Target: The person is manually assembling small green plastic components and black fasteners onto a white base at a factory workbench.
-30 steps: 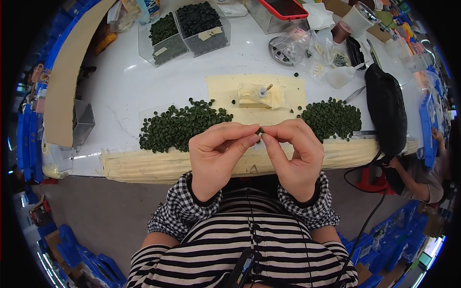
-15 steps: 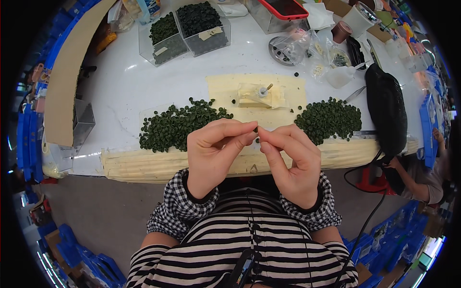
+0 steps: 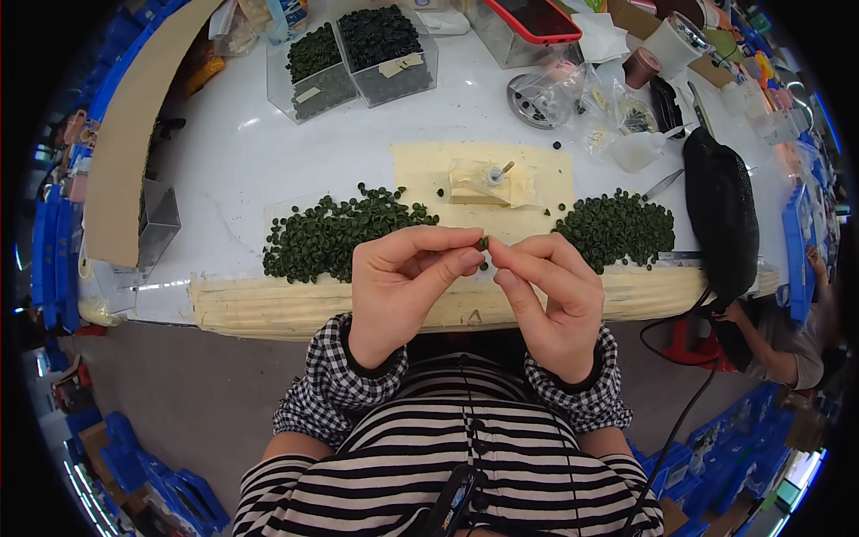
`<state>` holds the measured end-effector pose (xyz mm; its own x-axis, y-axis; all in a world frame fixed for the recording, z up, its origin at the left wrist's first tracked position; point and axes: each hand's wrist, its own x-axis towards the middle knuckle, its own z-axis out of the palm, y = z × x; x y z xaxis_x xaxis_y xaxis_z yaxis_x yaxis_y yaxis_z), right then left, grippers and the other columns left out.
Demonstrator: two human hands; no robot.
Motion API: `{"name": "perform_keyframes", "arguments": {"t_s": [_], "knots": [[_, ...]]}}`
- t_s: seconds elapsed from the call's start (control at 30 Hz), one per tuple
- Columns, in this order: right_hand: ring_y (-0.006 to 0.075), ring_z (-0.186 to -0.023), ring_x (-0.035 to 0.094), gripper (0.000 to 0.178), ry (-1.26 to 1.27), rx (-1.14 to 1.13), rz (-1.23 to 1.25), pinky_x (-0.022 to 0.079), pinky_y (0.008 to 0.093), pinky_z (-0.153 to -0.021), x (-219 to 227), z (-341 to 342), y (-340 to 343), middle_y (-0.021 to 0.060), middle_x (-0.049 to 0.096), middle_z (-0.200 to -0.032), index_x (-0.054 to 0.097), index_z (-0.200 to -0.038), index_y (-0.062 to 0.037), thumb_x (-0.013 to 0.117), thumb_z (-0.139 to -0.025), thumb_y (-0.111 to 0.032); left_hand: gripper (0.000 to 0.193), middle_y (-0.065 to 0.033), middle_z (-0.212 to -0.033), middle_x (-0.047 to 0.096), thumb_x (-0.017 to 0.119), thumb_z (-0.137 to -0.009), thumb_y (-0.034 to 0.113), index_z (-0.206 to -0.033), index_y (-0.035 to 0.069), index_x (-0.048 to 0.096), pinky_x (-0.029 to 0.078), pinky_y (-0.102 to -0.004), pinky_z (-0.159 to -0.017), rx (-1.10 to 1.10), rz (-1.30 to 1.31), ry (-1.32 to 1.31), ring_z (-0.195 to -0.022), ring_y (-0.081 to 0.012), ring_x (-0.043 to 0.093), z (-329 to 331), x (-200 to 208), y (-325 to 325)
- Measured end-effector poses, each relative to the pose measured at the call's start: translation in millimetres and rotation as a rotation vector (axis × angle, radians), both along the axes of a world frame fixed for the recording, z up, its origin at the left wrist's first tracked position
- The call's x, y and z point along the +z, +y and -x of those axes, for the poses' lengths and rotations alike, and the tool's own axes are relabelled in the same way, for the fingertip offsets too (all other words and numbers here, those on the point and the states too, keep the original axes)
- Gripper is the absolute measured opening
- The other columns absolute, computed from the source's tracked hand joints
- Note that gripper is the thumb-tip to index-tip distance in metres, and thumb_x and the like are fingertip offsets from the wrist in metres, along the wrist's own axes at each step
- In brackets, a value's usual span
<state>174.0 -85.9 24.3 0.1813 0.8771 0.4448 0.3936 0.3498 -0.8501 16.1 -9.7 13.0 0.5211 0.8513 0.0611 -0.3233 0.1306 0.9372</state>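
My left hand (image 3: 398, 282) and my right hand (image 3: 559, 304) meet over the table's near edge, thumbs and forefingers pinched. Between their fingertips is a tiny dark green button-like piece (image 3: 484, 242), partly covered by the fingers. A large heap of round dark green button-like pieces (image 3: 331, 237) lies beside my left hand. Another heap (image 3: 617, 228) of similar pieces spreads beyond my right hand. Straight ahead, a tape-covered block (image 3: 474, 183) bears a small upright peg (image 3: 506, 167).
Two clear bins (image 3: 394, 82) of dark pieces stand at the back. A red-cased phone (image 3: 537, 20) rests on a clear box. Plastic bags (image 3: 595, 98) and a round dish lie at back right, near a black padded object (image 3: 720, 215). Cardboard (image 3: 121, 152) borders the left.
The whole view has shifted slightly. My hands keep nearly the same pinch, and a little more of the green piece shows between the fingertips.
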Motion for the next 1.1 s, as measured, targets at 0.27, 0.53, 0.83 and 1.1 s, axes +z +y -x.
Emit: {"name": "perform_keyframes", "arguments": {"t_s": [0.27,0.53,0.83,1.1], "knots": [[0.0145,-0.076,0.061,0.031,-0.011,0.012,-0.01,0.048,0.0232,-0.065,-2.0,0.2,0.5,0.0084,0.064,-0.088,0.07,-0.113,-0.0007,0.066,-0.083,0.007,0.019,-0.0124,-0.096,0.07,0.065,-0.087,-0.006,-0.106,-0.005,0.068,0.055,-0.0256,-0.08,-0.008,-0.024,-0.008,-0.088,-0.0156,0.067,1.8,-2.2,2.1],[0.0129,-0.074,0.06,0.031,0.123,0.056,0.027,0.048,0.0226,-0.061,-9.9,0.4,-1.2,0.0085,0.064,-0.09,0.069,-0.113,-0.0007,0.066,-0.083,0.007,0.017,-0.0141,-0.096,0.07,0.065,-0.084,-0.01,-0.099,-0.003,0.07,0.055,-0.0263,-0.076,0.046,-0.385,0.131,-0.085,-0.0173,0.067,3.0,-5.1,6.2],[0.012,-0.072,0.058,0.031,0.021,0.05,-0.022,0.046,0.0217,-0.058,-7.6,0.3,-0.8,0.0083,0.063,-0.089,0.069,-0.113,-0.0002,0.067,-0.083,0.008,0.017,-0.0132,-0.098,0.07,0.065,-0.084,-0.01,-0.1,-0.004,0.07,0.055,-0.0259,-0.078,-0.017,-0.113,0.033,-0.089,-0.0164,0.067,3.6,-2.9,4.9],[0.0133,-0.071,0.06,0.033,-0.045,0.05,-0.084,0.047,0.0226,-0.058,-6.1,-1.0,2.7,0.0087,0.063,-0.089,0.069,-0.113,-0.0003,0.068,-0.081,0.009,0.016,-0.0145,-0.097,0.07,0.064,-0.087,-0.007,-0.103,-0.006,0.068,0.057,-0.0267,-0.081,-0.036,-0.061,0.026,-0.09,-0.0178,0.069,5.1,-0.7,5.2]]}}
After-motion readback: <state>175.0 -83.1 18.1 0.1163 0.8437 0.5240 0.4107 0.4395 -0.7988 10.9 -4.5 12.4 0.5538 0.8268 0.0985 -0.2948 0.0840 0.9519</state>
